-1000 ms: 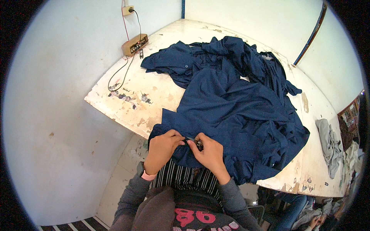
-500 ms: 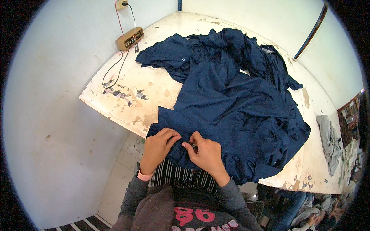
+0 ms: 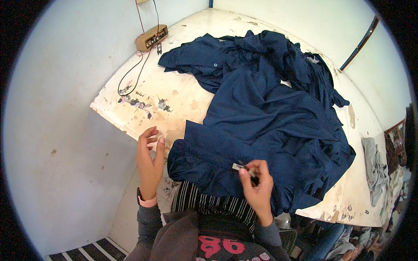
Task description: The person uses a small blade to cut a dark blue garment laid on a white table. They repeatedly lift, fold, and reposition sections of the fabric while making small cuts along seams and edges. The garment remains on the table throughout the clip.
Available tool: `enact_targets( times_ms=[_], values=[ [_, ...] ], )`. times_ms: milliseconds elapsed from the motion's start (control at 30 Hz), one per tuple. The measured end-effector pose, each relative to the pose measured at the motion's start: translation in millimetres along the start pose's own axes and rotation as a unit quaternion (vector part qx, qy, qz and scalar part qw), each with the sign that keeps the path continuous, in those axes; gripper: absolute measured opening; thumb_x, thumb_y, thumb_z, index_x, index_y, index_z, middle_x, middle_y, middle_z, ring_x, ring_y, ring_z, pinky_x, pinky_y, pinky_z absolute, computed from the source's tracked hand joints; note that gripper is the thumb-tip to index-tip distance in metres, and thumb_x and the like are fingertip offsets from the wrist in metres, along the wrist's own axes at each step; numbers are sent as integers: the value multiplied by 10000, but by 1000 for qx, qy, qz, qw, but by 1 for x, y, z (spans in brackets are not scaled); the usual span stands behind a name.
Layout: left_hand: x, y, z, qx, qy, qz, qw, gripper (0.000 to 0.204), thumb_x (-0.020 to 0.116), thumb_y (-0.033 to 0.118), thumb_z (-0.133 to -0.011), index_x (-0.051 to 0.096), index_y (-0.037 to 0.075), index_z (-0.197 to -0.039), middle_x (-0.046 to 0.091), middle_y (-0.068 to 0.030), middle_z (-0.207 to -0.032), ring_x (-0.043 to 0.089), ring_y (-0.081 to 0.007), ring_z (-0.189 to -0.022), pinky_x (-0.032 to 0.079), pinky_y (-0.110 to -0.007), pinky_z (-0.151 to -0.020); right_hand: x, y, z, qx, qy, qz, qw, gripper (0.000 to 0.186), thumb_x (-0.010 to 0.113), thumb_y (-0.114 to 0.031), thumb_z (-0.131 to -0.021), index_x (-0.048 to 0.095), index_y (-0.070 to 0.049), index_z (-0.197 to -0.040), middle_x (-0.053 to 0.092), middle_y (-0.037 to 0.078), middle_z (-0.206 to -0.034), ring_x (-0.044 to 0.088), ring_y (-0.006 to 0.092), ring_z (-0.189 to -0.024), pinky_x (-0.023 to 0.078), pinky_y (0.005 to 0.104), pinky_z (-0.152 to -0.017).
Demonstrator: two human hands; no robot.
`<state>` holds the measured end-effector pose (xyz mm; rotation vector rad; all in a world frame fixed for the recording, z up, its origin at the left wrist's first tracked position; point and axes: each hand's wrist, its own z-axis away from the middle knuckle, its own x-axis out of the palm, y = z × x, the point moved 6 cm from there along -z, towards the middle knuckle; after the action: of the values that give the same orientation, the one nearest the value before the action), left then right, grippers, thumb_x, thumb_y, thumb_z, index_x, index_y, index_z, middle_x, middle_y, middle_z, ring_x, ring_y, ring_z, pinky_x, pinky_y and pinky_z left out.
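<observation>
Left hand: the left hand (image 3: 150, 158) is hovering near the table's left near edge, just left of the garment; its thumb and fingers are standing apart in a loose curve.
Right hand: the right hand (image 3: 258, 185) is pinching a small tool (image 3: 237, 166) over the garment's near part; the tool's flat, pale tip is pointing left, while the fingers are hiding the rest of its shape.
Garment: the navy garment (image 3: 270, 117) is sprawling across the middle of the table, its woven cloth lying smoother near the left and bunching into deep folds at the far and right sides; a straight-edged corner is jutting out at the near left.
Button: a small, round, pale button (image 3: 215, 65) is showing on the far left cloth.
Table: the whitish table (image 3: 185, 106) is showing flaking, stained patches.
Far left: a brown, boxy device (image 3: 152, 38) is resting by the wall.
Right: grey cloth (image 3: 373, 169) is lying crumpled.
</observation>
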<state>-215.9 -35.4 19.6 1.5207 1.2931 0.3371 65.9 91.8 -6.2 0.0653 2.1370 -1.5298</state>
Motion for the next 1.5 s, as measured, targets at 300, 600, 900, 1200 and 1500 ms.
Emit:
enact_targets(
  times_ms=[300,600,900,1200,1500],
  values=[
    [41,1,-5,108,-159,-195,962,226,703,258,-972,698,48,-1055,676,-131,-1056,644,-267,-942,509,-366,-824,-20,29,8,43,19,-16,999,251,760,-152,-925,609,-27,-1081,619,20,-799,545,89,-727,442,250,-650],
    [44,-20,16,-228,-242,369,868,296,732,150,-979,602,10,-1205,759,-84,-930,680,-85,-806,507,-209,-734,-9,6,2,18,-3,-41,999,227,788,-141,-895,671,-53,-1068,715,59,-905,660,156,-788,503,301,-712],
    [33,31,40,-239,-263,465,811,477,681,179,-1018,453,25,-1407,775,-134,-1012,709,-107,-912,527,-225,-844,15,-75,-9,-179,-40,-35,982,230,840,-137,-826,728,-59,-1011,738,79,-878,695,221,-709,459,323,-635],
    [25,55,46,-189,-276,428,840,482,682,137,-1016,443,42,-1423,749,-40,-915,627,-30,-824,460,-179,-781,5,-94,-5,-247,-11,18,969,152,819,-146,-837,735,-84,-947,736,55,-864,656,221,-642,401,338,-580],
    [19,70,52,-138,-284,375,871,494,683,103,-1011,435,58,-1436,679,27,-825,487,15,-722,327,-147,-651,-1,-111,-8,-313,-25,78,946,160,815,-188,-835,728,-99,-936,713,29,-816,605,208,-603,356,342,-568]
  ],
)
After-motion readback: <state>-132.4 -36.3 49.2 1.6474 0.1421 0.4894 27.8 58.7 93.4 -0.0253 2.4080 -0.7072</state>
